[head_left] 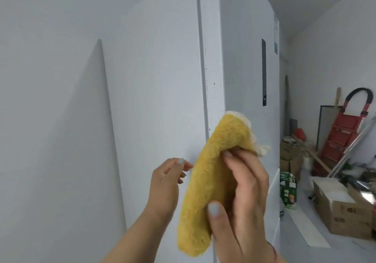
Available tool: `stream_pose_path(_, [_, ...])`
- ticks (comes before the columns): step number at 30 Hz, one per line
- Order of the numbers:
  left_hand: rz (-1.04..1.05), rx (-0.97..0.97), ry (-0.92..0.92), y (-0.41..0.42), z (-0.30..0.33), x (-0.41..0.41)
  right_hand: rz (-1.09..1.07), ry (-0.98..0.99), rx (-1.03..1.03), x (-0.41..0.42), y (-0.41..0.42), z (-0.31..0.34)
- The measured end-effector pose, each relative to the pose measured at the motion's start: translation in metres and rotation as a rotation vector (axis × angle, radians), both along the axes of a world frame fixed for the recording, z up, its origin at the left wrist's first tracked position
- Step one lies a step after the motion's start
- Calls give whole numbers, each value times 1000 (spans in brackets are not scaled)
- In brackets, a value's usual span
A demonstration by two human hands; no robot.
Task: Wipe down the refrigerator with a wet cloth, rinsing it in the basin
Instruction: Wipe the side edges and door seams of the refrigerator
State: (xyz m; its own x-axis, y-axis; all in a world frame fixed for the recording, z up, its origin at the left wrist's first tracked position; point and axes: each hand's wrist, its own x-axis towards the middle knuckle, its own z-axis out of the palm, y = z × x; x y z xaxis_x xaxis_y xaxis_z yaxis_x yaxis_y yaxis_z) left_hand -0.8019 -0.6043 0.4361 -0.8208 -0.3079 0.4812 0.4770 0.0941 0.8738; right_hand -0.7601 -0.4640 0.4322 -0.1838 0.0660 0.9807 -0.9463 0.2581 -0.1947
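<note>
Right hand (242, 197) has the yellow cloth (209, 181) folded over itself, thumb pressed on the near face and fingers curled round the far side, so it's pinched between them. The cloth hangs down below that grip and a white fringe pokes out just above the fingertips. Left hand (166, 183) is just left of the grip, fingers loosely curled, holding nothing, its fingertips close to the cloth edge but I can't tell if they touch.

What could go sideways: the grip is only on the upper part, so the loose lower half could flop or slide out if it's pressed hard on the panel. Can't tell how wet it is either; if it's soaked, drips would probably run down the door.

Right behind the grip is the refrigerator (162, 79), a tall pale flat cabinet, with the door edge (211, 69) just above the grip showing small dark specks that look like the dirt worth chasing. A dark narrow panel (263, 73) sits on the front, up and right of the grip.

No basin in sight. Further right: cardboard boxes (341, 212), a red step ladder (345, 132), and white walls (40, 100) off to the left.
</note>
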Motion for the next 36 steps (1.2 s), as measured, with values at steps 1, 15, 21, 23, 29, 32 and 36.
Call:
stream_pose_path(1, [-18,28,16,-1,3,-3,-134,117,77,-9,-6,-5])
stream_pose_path(15, [17,-269,353,-42,34,-92,-1249,-130,599,-116,-31,-7])
stream_pose_path(21, [19,-509,627,-51,61,-117,-1410,-145,602,-123,-44,44])
stream_pose_path(23, [-21,-528,679,-51,69,-122,-1446,-136,610,-124,-45,61])
stream_pose_path(29, [-53,-556,743,-46,99,-127,-1502,-98,585,-128,-47,114])
stream_pose_path(32, [-87,-611,755,-44,118,-130,-1523,-73,573,-129,-47,140])
stream_pose_path(36, [-82,-682,739,-40,147,-132,-1531,-48,560,-131,-45,171])
